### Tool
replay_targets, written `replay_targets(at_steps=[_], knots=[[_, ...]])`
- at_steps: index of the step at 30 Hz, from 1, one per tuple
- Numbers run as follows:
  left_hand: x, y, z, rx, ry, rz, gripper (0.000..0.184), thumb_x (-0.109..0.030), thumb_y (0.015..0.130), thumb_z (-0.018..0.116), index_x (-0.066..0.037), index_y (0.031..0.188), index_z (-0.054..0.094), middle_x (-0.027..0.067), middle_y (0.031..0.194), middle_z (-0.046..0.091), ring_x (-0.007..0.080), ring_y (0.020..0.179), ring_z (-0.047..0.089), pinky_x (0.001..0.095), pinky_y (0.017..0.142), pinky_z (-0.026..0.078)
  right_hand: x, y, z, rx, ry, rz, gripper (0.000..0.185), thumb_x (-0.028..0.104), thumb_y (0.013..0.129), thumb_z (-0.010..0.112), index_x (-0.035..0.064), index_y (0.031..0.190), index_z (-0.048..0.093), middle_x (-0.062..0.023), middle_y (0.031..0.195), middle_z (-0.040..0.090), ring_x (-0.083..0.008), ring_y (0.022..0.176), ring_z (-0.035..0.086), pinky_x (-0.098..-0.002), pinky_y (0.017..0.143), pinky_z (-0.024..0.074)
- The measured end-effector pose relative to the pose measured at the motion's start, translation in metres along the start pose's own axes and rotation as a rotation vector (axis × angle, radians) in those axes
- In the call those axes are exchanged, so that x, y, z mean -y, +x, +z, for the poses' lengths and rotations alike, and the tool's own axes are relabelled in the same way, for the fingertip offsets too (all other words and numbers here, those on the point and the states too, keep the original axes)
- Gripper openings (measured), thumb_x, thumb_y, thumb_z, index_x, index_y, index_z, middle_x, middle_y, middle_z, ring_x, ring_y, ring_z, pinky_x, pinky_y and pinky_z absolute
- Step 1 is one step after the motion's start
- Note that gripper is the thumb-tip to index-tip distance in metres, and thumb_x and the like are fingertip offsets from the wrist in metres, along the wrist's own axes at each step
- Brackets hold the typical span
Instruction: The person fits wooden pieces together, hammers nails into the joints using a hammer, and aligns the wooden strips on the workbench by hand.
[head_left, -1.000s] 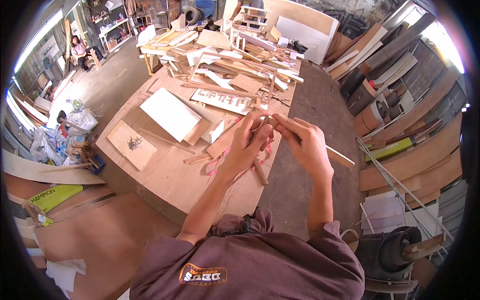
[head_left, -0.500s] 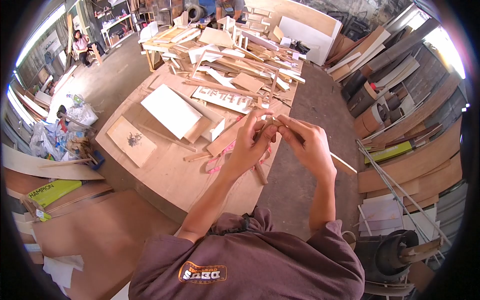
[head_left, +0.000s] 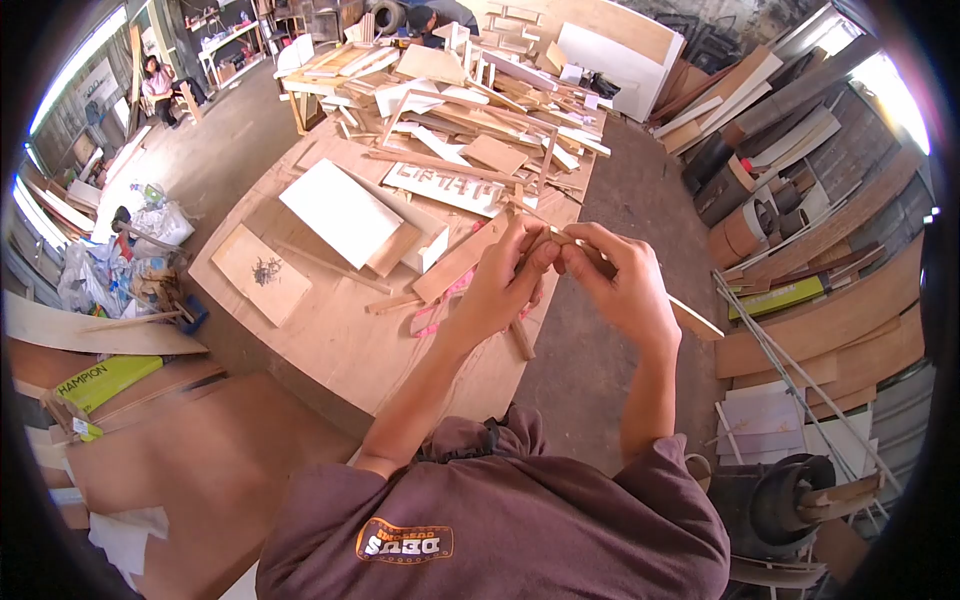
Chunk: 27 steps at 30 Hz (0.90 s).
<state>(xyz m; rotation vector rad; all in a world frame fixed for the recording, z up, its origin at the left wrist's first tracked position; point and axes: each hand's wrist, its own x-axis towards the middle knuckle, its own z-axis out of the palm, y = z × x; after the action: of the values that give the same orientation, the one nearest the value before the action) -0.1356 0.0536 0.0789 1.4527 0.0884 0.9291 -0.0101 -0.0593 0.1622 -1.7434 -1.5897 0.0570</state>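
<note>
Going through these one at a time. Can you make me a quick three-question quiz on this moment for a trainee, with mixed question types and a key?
1. Multiple choice: what do the left hand and right hand hold between them?
A) a green box
B) a wood strip
C) a lettered panel
2. True or false: the small dark bits lie on the white panel.
3. Fill in the blank: the large letters on the shirt badge read ____.

Key:
1. B
2. False; they lie on the bare board beside it.
3. DEUS
</note>
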Motion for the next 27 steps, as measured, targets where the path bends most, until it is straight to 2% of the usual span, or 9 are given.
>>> replay_targets(at_steps=[7, 9, 10, 12, 18, 27], knots=[[-0.002, 0.001, 0.001, 0.042, -0.008, -0.065, 0.025, -0.028, 0.108, 0.050, -0.003, 0.113, 0.050, 0.0019, 0.080, 0.058, 0.0031, 0.051, 0.047, 0.0205, 0.045, 0.038, -0.006, -0.001, -0.001, 0.018, -0.034, 0.004, 0.023, 0.021, 0.093, 0.069, 0.0038, 0.109, 0.071, -0.0143, 0.073, 0.070, -0.0276, 0.060, 0.065, -0.0366, 0.062, 0.0502], [-0.002, 0.001, 0.002, 0.045, -0.029, -0.051, 0.028, -0.031, 0.109, 0.048, -0.003, 0.113, 0.050, 0.0009, 0.079, 0.057, 0.0025, 0.050, 0.045, 0.0202, 0.044, 0.037, -0.006, -0.002, -0.002, 0.034, -0.016, 0.021, 0.022, 0.013, 0.094, 0.069, -0.0002, 0.111, 0.069, -0.0143, 0.077, 0.067, -0.0158, 0.060, 0.060, -0.0315, 0.060, 0.0484], [-0.002, 0.000, 0.003, 0.047, -0.028, -0.052, 0.028, -0.031, 0.109, 0.048, -0.003, 0.113, 0.050, 0.0009, 0.079, 0.057, 0.0025, 0.050, 0.045, 0.0202, 0.044, 0.037, -0.007, -0.003, -0.002, 0.033, -0.016, 0.023, 0.022, 0.013, 0.094, 0.069, -0.0002, 0.111, 0.069, -0.0143, 0.077, 0.067, -0.0158, 0.060, 0.060, -0.0315, 0.060, 0.0484], [-0.002, 0.000, 0.005, 0.051, -0.002, -0.078, 0.029, -0.032, 0.109, 0.046, -0.004, 0.113, 0.050, 0.0000, 0.078, 0.055, 0.0034, 0.052, 0.045, 0.0209, 0.046, 0.036, -0.008, -0.007, -0.002, 0.025, -0.024, 0.050, 0.024, 0.020, 0.094, 0.068, 0.0034, 0.111, 0.070, -0.0146, 0.071, 0.068, -0.0267, 0.059, 0.064, -0.0364, 0.060, 0.0488], [0.002, -0.001, 0.008, 0.115, 0.030, -0.122, 0.028, -0.032, 0.109, 0.047, -0.004, 0.111, 0.049, -0.0009, 0.075, 0.051, 0.0050, 0.060, 0.044, 0.0233, 0.054, 0.039, -0.020, -0.016, 0.000, -0.028, 0.050, 0.051, 0.025, 0.018, 0.094, 0.069, 0.0022, 0.113, 0.070, -0.0166, 0.074, 0.069, -0.0257, 0.058, 0.064, -0.0358, 0.059, 0.0484], [0.001, -0.003, 0.013, 0.047, 0.102, -0.105, 0.027, -0.030, 0.108, 0.050, -0.004, 0.108, 0.050, -0.0022, 0.074, 0.050, 0.0045, 0.062, 0.044, 0.0233, 0.055, 0.038, -0.016, -0.021, -0.003, -0.018, -0.007, 0.085, 0.026, 0.018, 0.094, 0.069, 0.0013, 0.113, 0.070, -0.0166, 0.080, 0.071, -0.0250, 0.061, 0.068, -0.0348, 0.061, 0.0504]])
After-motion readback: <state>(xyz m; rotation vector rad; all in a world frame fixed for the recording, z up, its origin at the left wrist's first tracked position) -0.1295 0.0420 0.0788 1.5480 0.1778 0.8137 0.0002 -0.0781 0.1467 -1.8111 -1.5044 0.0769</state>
